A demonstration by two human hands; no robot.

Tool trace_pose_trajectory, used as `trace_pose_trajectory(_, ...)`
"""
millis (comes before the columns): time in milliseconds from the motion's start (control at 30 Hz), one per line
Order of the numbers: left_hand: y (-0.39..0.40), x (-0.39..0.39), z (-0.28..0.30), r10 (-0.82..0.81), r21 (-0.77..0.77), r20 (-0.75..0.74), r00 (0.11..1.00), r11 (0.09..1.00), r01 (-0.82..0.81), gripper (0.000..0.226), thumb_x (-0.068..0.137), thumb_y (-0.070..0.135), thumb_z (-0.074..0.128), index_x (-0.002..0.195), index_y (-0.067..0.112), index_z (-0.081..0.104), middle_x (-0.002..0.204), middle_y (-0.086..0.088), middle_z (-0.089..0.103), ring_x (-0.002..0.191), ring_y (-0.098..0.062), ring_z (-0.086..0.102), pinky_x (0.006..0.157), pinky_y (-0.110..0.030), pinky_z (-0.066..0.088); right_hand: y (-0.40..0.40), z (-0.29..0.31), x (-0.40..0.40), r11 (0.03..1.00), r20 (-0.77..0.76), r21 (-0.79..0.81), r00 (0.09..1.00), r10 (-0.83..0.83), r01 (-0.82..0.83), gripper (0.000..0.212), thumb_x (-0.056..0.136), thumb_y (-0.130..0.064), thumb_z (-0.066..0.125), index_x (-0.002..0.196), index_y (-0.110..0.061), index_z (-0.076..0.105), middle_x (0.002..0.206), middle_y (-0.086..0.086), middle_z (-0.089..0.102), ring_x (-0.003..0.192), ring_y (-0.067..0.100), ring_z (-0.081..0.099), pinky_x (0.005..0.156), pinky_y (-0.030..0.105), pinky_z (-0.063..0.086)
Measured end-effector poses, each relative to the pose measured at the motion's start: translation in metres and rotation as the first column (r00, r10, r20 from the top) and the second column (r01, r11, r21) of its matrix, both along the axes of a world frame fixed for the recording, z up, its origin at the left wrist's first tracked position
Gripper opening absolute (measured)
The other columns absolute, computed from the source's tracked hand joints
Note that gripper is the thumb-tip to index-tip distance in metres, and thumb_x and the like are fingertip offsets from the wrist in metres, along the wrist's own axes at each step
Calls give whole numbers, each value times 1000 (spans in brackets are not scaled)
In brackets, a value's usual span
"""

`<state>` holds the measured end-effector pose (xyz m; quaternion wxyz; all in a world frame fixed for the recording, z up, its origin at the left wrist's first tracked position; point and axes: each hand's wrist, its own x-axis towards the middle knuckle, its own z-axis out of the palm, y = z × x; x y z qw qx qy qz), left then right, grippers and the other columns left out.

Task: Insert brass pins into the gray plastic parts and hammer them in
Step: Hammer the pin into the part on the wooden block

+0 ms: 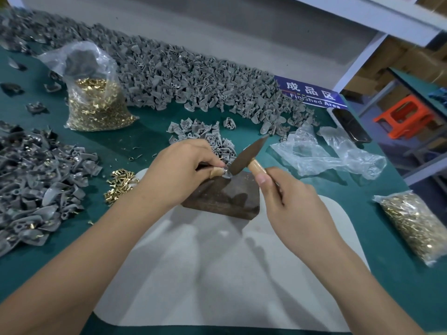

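Observation:
My left hand (180,169) pinches a small gray plastic part (226,170) and holds it down on the far corner of a dark wooden block (225,194). My right hand (287,197) grips the wooden handle of a small hammer (244,157). The hammer's head rests on or just above the part. A small heap of loose brass pins (121,186) lies left of the block. Several gray parts (205,134) lie in a cluster just beyond my left hand.
A long bank of gray parts (181,76) runs along the back of the green table. A clear bag of brass pins (96,102) stands at back left, another bag of pins (416,224) at right. Parts with pins (36,180) pile at left. Empty plastic bags (326,153) and a phone (350,125) lie at right.

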<state>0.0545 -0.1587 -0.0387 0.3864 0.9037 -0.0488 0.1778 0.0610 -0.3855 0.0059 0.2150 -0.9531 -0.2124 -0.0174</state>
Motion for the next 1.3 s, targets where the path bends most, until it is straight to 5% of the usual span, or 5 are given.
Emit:
trace_pose_trajectory(400, 2, -1, 0, 35, 93, 22, 999, 995, -37, 13, 85, 38, 79, 97, 33, 81, 89, 17, 68, 88, -6, 61, 73, -36, 53, -6, 9, 3, 993, 61, 90, 995, -84, 79, 32, 103, -59, 30, 98, -35, 50, 61, -7, 53, 60, 16, 52, 51, 38, 40)
trace_pose_trajectory(600, -1, -4, 2, 78, 185, 7, 997, 980, -78, 13, 90, 43, 71, 101, 40, 78, 97, 21, 66, 96, -2, 57, 73, -31, 46, -11, -20, 38, 897, -351, 277, 905, -240, 345, 33, 107, -36, 50, 90, -10, 60, 76, 4, 67, 59, 21, 57, 60, 43, 51)
trace_pose_trajectory(767, -2, -6, 3, 76, 207, 2, 997, 975, -75, 15, 92, 43, 68, 102, 39, 77, 98, 21, 65, 97, -3, 57, 72, -31, 45, 2, -43, 52, 936, -266, 149, 924, -274, 320, 39, 107, -28, 49, 70, -16, 53, 65, -2, 52, 69, 26, 50, 51, 29, 27)
trace_pose_trajectory(967, -1, -5, 2, 84, 214, -2, 996, 974, -81, 13, 92, 43, 68, 102, 39, 75, 98, 21, 64, 98, -4, 58, 71, -29, 42, 10, -41, 41, 934, -83, 122, 942, -326, 335, 21, 102, -35, 58, 118, -23, 62, 111, 3, 64, 102, 23, 61, 78, 35, 46)
trace_pose_trajectory(1300, 57, -77, 17, 300, -44, 16, 954, 953, -299, 3, 91, 36, 67, 93, 38, 68, 99, 19, 59, 98, 0, 58, 86, -34, 52, 83, -3, 4, 944, 83, 321, 995, 47, -72, 7, 96, -30, 64, 93, -36, 67, 81, -19, 67, 72, 9, 59, 69, 34, 49)
